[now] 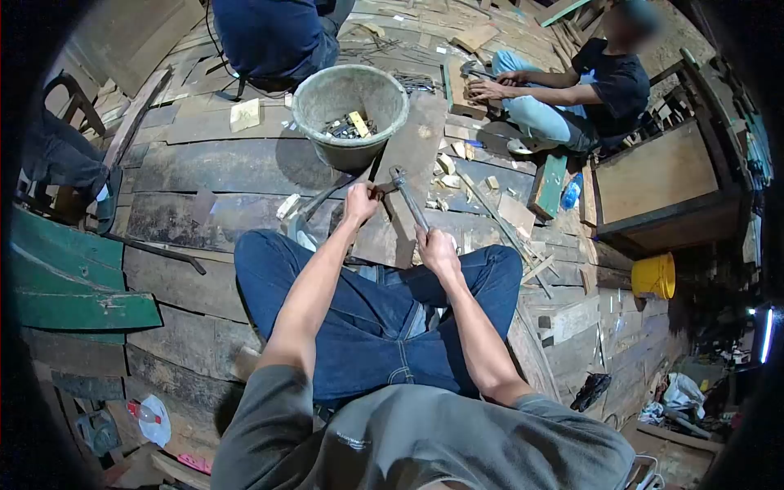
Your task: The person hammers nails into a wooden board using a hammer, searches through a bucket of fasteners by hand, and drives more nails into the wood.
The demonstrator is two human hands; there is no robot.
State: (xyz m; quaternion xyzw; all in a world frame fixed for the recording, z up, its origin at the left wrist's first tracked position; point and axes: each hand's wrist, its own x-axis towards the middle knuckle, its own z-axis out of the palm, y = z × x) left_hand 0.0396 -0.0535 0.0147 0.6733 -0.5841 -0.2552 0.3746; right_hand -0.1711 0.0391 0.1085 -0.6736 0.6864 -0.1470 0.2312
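My right hand (439,250) is wrapped round the handle of a hammer (411,202), its metal head raised toward the bucket. The fingers of my left hand (360,203) are pinched together just left of the hammer head. What they hold is small and dark, too small to make out. Both hands are above a wooden board (415,143) lying between my crossed legs and the bucket. Just beyond my left hand stands a grey bucket (350,153) with small dark pieces and a yellow block (358,124) inside.
A person (600,90) sits at the right rear with a hammer over a wooden block (462,88). Another person (265,37) sits behind the bucket. Wood scraps (447,165) litter the plank floor. A yellow bucket (653,276) and wooden cabinet (657,175) stand right.
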